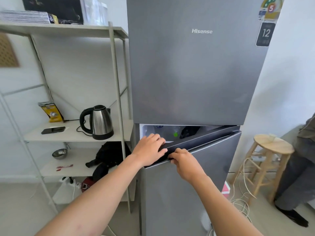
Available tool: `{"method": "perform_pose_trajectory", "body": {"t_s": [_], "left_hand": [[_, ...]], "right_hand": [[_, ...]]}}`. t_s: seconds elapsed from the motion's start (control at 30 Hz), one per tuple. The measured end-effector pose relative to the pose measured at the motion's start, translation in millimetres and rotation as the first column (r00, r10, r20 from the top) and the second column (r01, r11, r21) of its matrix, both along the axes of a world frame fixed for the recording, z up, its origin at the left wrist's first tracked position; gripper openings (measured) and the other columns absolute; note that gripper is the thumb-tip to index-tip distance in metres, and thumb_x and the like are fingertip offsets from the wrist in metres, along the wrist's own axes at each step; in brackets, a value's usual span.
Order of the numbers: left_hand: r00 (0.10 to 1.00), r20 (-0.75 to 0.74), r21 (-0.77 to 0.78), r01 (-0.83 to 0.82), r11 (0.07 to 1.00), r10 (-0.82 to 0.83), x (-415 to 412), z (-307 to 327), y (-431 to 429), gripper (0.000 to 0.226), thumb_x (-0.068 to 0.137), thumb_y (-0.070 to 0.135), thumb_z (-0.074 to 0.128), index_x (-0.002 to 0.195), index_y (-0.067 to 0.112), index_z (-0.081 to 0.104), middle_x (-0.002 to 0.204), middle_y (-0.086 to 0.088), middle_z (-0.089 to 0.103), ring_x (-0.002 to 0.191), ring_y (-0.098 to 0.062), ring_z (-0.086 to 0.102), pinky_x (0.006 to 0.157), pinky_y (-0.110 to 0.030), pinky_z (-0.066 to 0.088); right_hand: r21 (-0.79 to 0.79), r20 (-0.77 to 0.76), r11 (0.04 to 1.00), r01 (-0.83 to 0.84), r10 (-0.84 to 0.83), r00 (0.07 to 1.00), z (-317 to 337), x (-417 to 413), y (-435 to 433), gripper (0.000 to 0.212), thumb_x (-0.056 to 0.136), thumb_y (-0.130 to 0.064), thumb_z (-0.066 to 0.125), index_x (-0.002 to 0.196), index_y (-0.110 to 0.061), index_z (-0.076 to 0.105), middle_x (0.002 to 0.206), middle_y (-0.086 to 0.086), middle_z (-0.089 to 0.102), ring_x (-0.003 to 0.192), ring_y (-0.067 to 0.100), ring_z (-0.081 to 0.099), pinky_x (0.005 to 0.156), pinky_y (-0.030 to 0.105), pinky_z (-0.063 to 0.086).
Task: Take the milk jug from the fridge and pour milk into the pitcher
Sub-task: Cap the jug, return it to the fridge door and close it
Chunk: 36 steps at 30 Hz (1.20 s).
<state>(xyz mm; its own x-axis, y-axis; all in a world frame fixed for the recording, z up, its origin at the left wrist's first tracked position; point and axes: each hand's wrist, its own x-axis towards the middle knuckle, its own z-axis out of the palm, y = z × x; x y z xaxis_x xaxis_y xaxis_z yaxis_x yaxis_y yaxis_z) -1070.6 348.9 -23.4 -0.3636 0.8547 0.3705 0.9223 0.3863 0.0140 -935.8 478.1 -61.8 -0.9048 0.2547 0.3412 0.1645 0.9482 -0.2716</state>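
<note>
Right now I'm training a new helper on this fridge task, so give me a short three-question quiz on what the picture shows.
1. True or false: the lower fridge door is partly open.
2. Which hands grip that door's top edge? A) left hand only B) right hand only C) both
3. What stands on the shelf rack beside the phone?

Key: 1 true; 2 C; 3 a steel kettle.
</note>
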Motion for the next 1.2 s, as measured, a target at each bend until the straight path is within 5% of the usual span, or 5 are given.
{"method": "perform_pose_trajectory", "body": {"t_s": [0.2,0.4,0.87,1.0,1.2], "left_hand": [[0.987,-0.163,0.037,-0.005,0.999,0.011,-55,-2,10,0.068,0.097,0.059,0.042,0.153,0.021,0.032,0.161,-0.003,0.024,0.152,-0.021,0.010,0.123,-0.039,0.010],[0.973,-0.199,0.027,-0.117,0.993,0.120,-102,-3,22,0.096,0.091,0.075,0.035,0.159,0.021,-0.005,0.164,-0.006,-0.023,0.148,-0.024,-0.031,0.122,-0.044,-0.013],[0.929,-0.341,0.184,-0.083,0.979,0.143,-158,-27,45,0.084,0.098,0.063,0.034,0.160,0.013,0.008,0.168,-0.009,-0.004,0.154,-0.026,-0.002,0.123,-0.050,0.007],[0.911,-0.387,0.233,-0.056,0.971,0.146,-171,-36,53,0.078,0.099,0.054,0.038,0.160,0.014,0.009,0.168,-0.008,-0.004,0.154,-0.025,-0.001,0.123,-0.050,0.008],[0.868,-0.470,0.310,-0.006,0.951,0.158,-190,-51,62,0.070,0.103,0.044,0.031,0.160,0.017,-0.001,0.167,-0.006,-0.010,0.154,-0.023,-0.005,0.125,-0.048,0.003]], "right_hand": [[-0.023,-0.028,0.999,-0.042,0.042,0.999,-4,-49,15,0.028,0.098,-0.016,0.049,0.122,-0.016,0.064,0.106,0.003,0.055,0.095,0.022,0.045,0.086,0.033,0.044],[-0.062,-0.118,0.996,-0.059,0.051,0.992,-14,-84,24,0.028,0.100,-0.021,0.049,0.123,-0.016,0.064,0.101,0.003,0.056,0.091,0.021,0.045,0.086,0.031,0.043],[0.061,-0.345,0.988,0.139,-0.110,0.932,-38,-131,38,0.034,0.085,-0.007,0.067,0.114,-0.024,0.065,0.091,-0.002,0.057,0.088,0.024,0.051,0.104,0.040,0.041],[0.062,-0.314,0.991,0.122,-0.097,0.944,-37,-145,48,0.032,0.086,-0.004,0.063,0.116,-0.017,0.065,0.095,0.000,0.060,0.085,0.024,0.052,0.086,0.035,0.048],[0.038,-0.331,0.987,0.154,-0.133,0.934,-37,-163,62,0.031,0.081,0.004,0.067,0.108,-0.010,0.069,0.090,-0.001,0.065,0.079,0.023,0.056,0.082,0.033,0.048]]}}
